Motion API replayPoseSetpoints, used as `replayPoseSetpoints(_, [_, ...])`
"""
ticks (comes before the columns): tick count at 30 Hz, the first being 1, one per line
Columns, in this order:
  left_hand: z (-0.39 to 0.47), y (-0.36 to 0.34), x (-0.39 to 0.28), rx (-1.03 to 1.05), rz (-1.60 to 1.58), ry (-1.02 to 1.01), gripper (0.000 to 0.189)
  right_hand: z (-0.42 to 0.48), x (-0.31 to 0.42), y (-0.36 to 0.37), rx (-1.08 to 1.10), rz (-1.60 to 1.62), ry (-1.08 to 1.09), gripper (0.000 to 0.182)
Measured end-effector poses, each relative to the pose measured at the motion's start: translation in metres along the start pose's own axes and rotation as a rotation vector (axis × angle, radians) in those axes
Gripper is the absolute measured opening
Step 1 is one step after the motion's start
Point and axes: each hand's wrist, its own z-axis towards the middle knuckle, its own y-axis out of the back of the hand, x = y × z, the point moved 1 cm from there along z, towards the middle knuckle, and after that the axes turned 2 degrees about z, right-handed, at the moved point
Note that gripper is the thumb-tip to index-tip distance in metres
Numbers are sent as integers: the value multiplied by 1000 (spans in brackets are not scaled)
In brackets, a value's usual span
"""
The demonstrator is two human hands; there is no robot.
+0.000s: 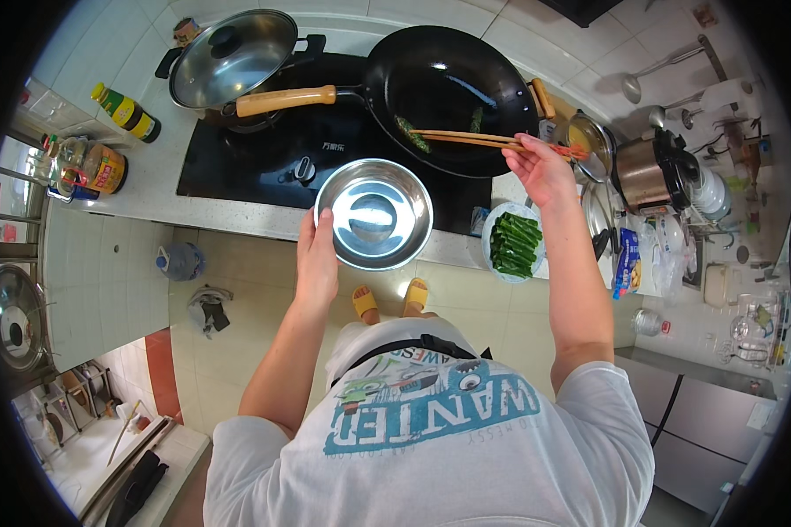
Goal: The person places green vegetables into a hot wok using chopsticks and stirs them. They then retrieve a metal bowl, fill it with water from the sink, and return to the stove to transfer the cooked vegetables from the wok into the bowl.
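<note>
My left hand [320,257] grips the rim of a shiny stainless steel bowl [372,221], which I hold at the front edge of the stove. Nothing shows inside the bowl. In my right hand [542,168] is a pair of wooden chopsticks [465,137]. Their tips touch a browned green roll [412,134] on the near left wall of a black wok [435,79]. A second green roll [476,120] lies deeper in the wok. The wok's wooden handle [287,101] points left.
A lidded steel pot [234,59] stands on the left of the black gas stove [250,165]. Below my right forearm, a plate [490,267] bears green leafy rolls [515,244]. Sauce bottles [128,113] stand at left. An electric pressure cooker [646,170] and a small steel pan [583,138] stand at right.
</note>
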Motion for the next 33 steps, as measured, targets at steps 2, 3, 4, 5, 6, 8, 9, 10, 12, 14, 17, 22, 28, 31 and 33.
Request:
replayPoseSetpoints(2, [-1, -3, -3, -2, -5, 7, 43, -10, 3, -2, 12, 18, 3, 19])
replayPoseSetpoints(3, [-1, -3, -4, 4, -10, 11, 43, -17, 5, -3, 21, 18, 3, 19])
replayPoseSetpoints(4, [-1, -3, -5, 10, -15, 14, 43, -23, 6, -4, 30, 18, 2, 19])
replayPoseSetpoints(5, [0, -2, -4, 2, -18, 12, 43, -30, 5, -6, 60, 6, -9, 19])
replayPoseSetpoints(6, [1, -1, -2, -4, -18, 10, 43, -37, 3, -7, 89, -4, -19, 19])
replayPoseSetpoints(8, [1, 1, -1, -11, -17, 6, 43, -50, -5, -10, 133, -41, -49, 20])
replayPoseSetpoints(9, [0, 0, -1, -7, -14, 7, 43, -57, -9, -14, 129, -80, -12, 20])
replayPoseSetpoints(10, [-1, 0, -1, -4, -11, 6, 43, -64, -14, -19, 126, -118, 24, 20])
replayPoseSetpoints(12, [0, 4, 3, 0, 21, -25, 42, -79, -20, -32, 119, -215, 103, 19])
replayPoseSetpoints(14, [-2, 2, 1, -3, 40, -20, 42, -89, -28, -38, 148, -301, 225, 18])
replayPoseSetpoints(17, [-9, -3, -4, -8, 31, 6, 40, -108, -32, -45, 223, -494, 353, 17])
replayPoseSetpoints(22, [-6, -3, 4, -19, -10, 2, 39, -138, -17, -56, 291, -739, 572, 17])
replayPoseSetpoints(28, [-1, 5, 12, 30, 0, -32, 43, -152, 4, -37, 14, -569, 666, 22])
replayPoseSetpoints(31, [-4, 4, 11, 35, 24, -24, 37, -125, 3, -23, -123, -482, 818, 19])
replayPoseSetpoints(33, [-6, 3, 10, 35, 30, -18, 37, -92, -5, -10, -92, -570, 970, 17])
